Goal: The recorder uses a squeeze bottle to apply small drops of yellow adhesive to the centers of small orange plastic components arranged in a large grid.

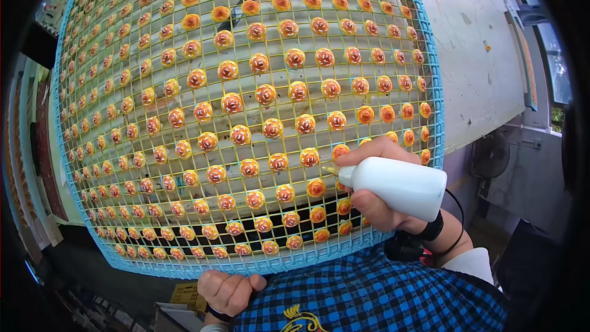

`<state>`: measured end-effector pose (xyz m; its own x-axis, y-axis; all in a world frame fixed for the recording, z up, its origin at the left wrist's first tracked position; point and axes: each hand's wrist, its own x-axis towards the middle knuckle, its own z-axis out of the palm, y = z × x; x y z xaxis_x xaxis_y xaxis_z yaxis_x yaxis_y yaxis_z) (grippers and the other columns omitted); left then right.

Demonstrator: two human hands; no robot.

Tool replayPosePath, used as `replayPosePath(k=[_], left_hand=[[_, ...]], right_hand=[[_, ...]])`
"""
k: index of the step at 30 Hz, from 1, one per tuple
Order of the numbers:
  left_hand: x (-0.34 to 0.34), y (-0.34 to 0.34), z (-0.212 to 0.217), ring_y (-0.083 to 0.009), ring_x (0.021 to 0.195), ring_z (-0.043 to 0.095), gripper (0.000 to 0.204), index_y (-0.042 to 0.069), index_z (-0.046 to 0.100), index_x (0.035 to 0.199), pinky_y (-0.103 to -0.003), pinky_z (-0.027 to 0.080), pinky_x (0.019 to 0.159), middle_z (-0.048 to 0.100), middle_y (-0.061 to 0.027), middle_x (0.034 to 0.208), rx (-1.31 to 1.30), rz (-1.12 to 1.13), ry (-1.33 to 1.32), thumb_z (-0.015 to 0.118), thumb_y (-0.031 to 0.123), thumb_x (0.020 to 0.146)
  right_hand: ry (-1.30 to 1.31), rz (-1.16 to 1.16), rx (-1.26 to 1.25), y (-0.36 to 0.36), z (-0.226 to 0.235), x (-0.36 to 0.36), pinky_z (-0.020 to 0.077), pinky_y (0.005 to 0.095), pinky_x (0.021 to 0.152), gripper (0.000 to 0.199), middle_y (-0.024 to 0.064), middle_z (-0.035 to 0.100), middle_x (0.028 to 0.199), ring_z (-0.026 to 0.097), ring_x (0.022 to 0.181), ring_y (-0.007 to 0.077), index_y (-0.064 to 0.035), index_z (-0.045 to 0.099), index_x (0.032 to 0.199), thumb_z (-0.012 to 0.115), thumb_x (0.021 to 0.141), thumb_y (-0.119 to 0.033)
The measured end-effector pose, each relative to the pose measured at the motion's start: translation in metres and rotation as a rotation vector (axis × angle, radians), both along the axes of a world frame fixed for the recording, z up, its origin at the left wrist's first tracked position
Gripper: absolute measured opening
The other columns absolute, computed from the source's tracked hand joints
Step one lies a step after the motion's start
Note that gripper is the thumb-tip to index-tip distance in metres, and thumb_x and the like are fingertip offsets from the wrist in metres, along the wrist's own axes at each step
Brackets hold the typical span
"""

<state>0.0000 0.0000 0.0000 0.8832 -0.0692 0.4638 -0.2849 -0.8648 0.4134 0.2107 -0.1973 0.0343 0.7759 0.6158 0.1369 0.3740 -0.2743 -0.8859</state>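
A large mesh rack (437, 67) with a blue woven rim and yellow cross-strands lies in front of me. Rows of small round orange-and-yellow pieces (272, 128) sit on it. Many carry white dashes; several near the right side and in the far rows show none. My right hand (376, 210) is closed around a white squeeze bottle (402, 185), tilted so that its yellowish nozzle points left, just over the pieces. Whether the tip touches one, I cannot tell. By the near rim, my left hand (228, 293) is curled into a fist; the inside of its fingers is hidden.
Beneath the rack is a pale, stained work table (473, 43), which extends to the right. A fan (490, 154) stands beyond its right end. Low on the left are a yellow crate (187, 295) and a box. A blue-black checked cloth (369, 289) covers my lap.
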Motion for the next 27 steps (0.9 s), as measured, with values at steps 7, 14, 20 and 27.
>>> replayPosePath(k=[7,14,20,27], left_hand=[[-0.001,0.0,-0.001,-0.0132,0.053,0.042,0.013,0.011,0.049,0.07,-0.027,0.032,0.046,0.047,0.0024,0.063,0.009,0.028,-0.015,0.062,0.012,0.07],[0.001,-0.001,-0.002,-0.0131,0.053,0.042,0.014,0.011,0.048,0.069,-0.027,0.031,0.045,0.046,0.0029,0.061,0.001,0.04,-0.047,0.062,0.012,0.07],[0.0,-0.002,-0.003,-0.0131,0.052,0.042,0.014,0.011,0.048,0.07,-0.027,0.031,0.045,0.046,0.0029,0.061,-0.003,0.048,-0.051,0.062,0.012,0.07],[-0.001,-0.001,-0.001,-0.0131,0.053,0.042,0.014,0.011,0.048,0.07,-0.027,0.032,0.046,0.046,0.003,0.062,0.002,0.038,-0.009,0.062,0.013,0.07]], right_hand=[[-0.118,0.039,-0.004,0.003,-0.002,0.002,0.0466,0.0246,0.048,0.027,0.0083,0.059,0.072,0.06,0.057,0.018,-0.0015,0.06,0.086,0.068,0.072,-0.023],[-0.091,0.03,-0.01,0.002,-0.001,0.002,0.0465,0.0246,0.048,0.027,0.008,0.059,0.073,0.06,0.057,0.0178,-0.0021,0.059,0.087,0.068,0.072,-0.023],[-0.092,0.012,-0.048,0.001,-0.001,0.0,0.0461,0.0245,0.048,0.028,0.0072,0.059,0.074,0.06,0.057,0.0174,-0.0028,0.06,0.087,0.068,0.073,-0.025],[0.187,-0.127,0.028,0.004,0.002,-0.008,0.0467,0.0245,0.05,0.029,0.0072,0.059,0.077,0.06,0.059,0.0166,-0.0033,0.06,0.088,0.068,0.073,-0.027]])
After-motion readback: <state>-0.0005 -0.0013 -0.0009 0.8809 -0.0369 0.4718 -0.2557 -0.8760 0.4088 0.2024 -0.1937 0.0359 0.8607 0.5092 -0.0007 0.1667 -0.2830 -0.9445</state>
